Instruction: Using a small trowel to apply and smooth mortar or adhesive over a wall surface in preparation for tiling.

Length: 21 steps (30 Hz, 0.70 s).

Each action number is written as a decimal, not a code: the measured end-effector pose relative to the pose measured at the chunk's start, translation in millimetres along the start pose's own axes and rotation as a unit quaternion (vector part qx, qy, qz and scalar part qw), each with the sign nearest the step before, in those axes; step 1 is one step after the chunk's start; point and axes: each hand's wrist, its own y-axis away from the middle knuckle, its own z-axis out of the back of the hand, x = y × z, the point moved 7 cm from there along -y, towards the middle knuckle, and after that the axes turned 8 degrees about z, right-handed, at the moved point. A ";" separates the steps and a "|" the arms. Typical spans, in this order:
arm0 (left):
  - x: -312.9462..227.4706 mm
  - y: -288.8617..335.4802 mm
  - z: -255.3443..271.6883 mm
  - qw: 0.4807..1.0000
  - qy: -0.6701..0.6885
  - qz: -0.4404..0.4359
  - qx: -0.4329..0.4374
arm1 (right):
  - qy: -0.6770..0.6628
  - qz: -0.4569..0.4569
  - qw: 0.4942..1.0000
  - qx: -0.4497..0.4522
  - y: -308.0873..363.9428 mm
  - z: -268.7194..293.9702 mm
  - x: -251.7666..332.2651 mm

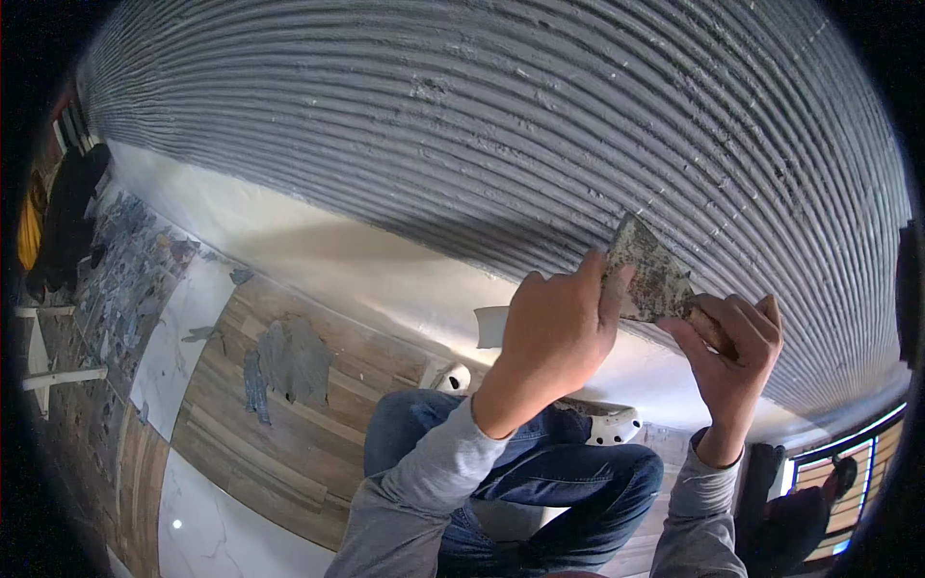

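A scraper (651, 281) with a mortar-speckled metal blade and a wooden handle is held in front of the ridged grey wall (462, 125). My right hand (734, 352) is closed round the wooden handle. With thumb and fingers, my left hand (559, 328) grips the blade's far end, hiding part of its edge. The wall's coating runs in long parallel grooves, with a few rough lumps on it. Below the coating lies a smooth pale band (308, 236).
My knees in blue jeans (568, 482) are bent below my hands. Scraped grey mortar (294, 361) lies on the wood-look floor (231, 424). A white frame (63, 376) and debris (125, 260) are at the left. Dark objects (795, 511) stand by a window at lower right.
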 end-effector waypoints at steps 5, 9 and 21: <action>22.1 -5.5 30.6 0.982 0.028 0.183 0.030 | -0.033 0.062 0.996 -0.049 -25.2 -17.1 21.7; 21.0 -4.1 41.4 0.987 0.082 0.140 0.017 | -0.035 0.030 0.999 -0.019 -21.3 -11.9 20.7; 36.1 -3.6 30.2 0.987 0.124 0.097 0.015 | -0.020 0.051 0.999 0.001 -25.1 -17.4 28.4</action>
